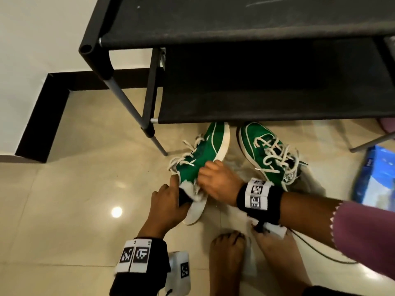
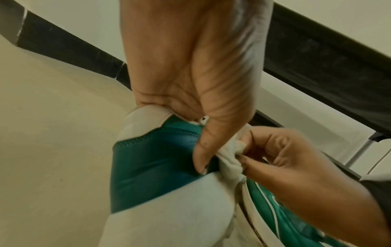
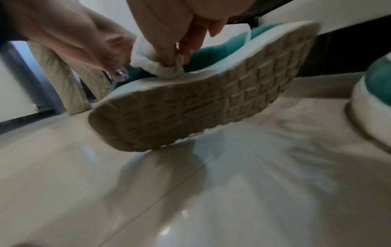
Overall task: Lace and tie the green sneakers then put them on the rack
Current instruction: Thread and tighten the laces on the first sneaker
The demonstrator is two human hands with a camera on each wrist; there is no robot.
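Two green sneakers with white soles and white laces lie on the tiled floor in front of the black rack point(image 1: 267, 99). The left sneaker point(image 1: 205, 150) is tipped onto its side, toe under the rack, sole point(image 3: 201, 103) lifted off the floor. My left hand point(image 1: 177, 189) grips its heel, thumb on the green heel panel point(image 2: 152, 167). My right hand point(image 1: 203, 178) pinches the white collar padding point(image 2: 230, 157) at the heel opening. The right sneaker point(image 1: 269, 150) stands upright beside it, loosely laced, untouched.
A rack leg point(image 1: 159, 146) stands just left of the held sneaker. A blue packet point(image 1: 376, 180) lies on the floor at the right. My bare feet point(image 1: 228, 259) are close below the hands, with a thin cable point(image 1: 320, 253) beside them.
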